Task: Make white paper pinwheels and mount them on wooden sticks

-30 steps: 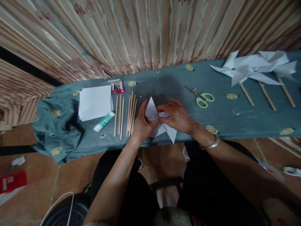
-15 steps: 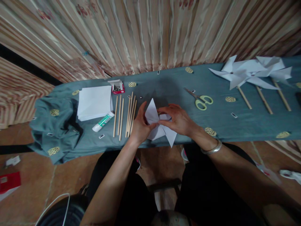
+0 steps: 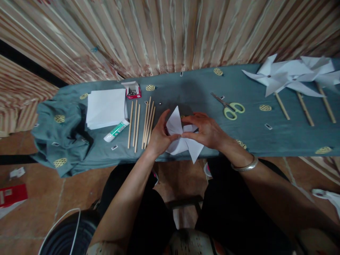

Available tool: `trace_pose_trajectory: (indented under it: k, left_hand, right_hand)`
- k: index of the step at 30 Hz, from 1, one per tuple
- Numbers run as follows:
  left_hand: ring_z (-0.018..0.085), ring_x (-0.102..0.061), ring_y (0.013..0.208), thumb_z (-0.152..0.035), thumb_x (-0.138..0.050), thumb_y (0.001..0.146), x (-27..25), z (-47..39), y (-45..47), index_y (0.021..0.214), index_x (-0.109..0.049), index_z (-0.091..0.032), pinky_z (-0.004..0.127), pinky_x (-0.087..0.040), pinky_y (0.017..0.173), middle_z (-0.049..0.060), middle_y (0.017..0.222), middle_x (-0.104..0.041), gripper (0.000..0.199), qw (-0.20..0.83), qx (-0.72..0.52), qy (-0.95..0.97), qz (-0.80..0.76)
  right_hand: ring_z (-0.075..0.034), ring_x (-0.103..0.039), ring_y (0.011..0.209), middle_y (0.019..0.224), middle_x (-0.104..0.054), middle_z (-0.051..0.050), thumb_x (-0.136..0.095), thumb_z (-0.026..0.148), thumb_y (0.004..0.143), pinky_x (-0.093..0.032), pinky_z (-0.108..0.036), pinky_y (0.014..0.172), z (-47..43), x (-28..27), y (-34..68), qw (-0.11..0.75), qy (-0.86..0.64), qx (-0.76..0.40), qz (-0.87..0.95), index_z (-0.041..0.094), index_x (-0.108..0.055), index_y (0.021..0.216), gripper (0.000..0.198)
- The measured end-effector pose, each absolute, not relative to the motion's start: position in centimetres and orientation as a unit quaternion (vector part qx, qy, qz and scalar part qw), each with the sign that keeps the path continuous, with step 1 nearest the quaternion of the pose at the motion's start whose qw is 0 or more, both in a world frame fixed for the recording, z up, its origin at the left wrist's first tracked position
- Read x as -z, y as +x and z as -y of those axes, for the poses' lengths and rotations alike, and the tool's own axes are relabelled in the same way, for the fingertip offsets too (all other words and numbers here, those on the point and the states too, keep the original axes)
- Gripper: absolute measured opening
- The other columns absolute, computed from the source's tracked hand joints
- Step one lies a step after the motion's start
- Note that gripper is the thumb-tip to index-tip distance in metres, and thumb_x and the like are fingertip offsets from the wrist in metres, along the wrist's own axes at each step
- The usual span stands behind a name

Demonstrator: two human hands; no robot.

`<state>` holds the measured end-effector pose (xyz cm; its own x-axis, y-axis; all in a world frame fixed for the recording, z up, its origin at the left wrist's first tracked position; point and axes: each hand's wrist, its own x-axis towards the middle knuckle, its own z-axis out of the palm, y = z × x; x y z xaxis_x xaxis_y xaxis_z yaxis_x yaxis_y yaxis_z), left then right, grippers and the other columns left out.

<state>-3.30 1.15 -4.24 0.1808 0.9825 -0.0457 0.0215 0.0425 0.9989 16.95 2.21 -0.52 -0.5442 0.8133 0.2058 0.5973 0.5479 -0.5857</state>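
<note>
A white paper pinwheel (image 3: 174, 122), without a stick in sight, lies at the table's near edge between my hands. My left hand (image 3: 160, 136) grips it from the left, its thumb pressed on the middle. From the other side my right hand (image 3: 203, 131), with a silver bangle on the wrist, also presses its thumb at the centre where the folded points meet. Fingers of both hands hide parts of the blades. Several wooden sticks (image 3: 136, 124) lie just left of my left hand. A small metal pin (image 3: 160, 103) sits beyond it.
Green-handled scissors (image 3: 230, 109) lie right of my hands. Finished pinwheels on sticks (image 3: 277, 79) rest at the far right. To the left are a stack of white paper (image 3: 106, 108), a glue stick (image 3: 117, 131) and a red box of pins (image 3: 133, 91). A curtain (image 3: 159, 35) hangs behind.
Both hands keep their hold on the paper pinwheel, thumbs still at its centre. The right thumb has shifted slightly, and the whole view has tilted a little.
</note>
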Motion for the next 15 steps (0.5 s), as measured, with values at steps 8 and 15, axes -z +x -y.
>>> trace_pose_trajectory:
  k: [8,15]
  left_hand:
    - [0.030,-0.068,0.108,-0.015,-0.086,0.054,4.11,-1.22,-2.73,0.139,-0.046,-0.020,0.049,-0.054,0.098,0.012,0.126,-0.067,0.094,0.556,-0.439,0.527,-0.469]
    - [0.032,-0.064,0.117,-0.019,-0.087,0.054,3.93,-1.10,-2.62,0.135,-0.050,-0.020,0.051,-0.049,0.104,0.011,0.131,-0.065,0.089,0.570,-0.440,0.522,-0.457]
  right_hand:
    - [-0.030,-0.068,0.105,0.111,-0.076,-0.007,-0.074,0.035,0.082,-0.047,-0.049,0.101,-2.19,0.29,17.30,0.223,-0.421,-0.232,0.849,0.021,-0.069,0.114,0.035]
    - [-0.030,-0.069,0.104,0.107,-0.076,-0.005,-0.072,0.038,0.085,-0.044,-0.052,0.106,-1.92,0.06,17.49,0.222,-0.414,-0.225,0.854,0.025,-0.068,0.115,0.034]
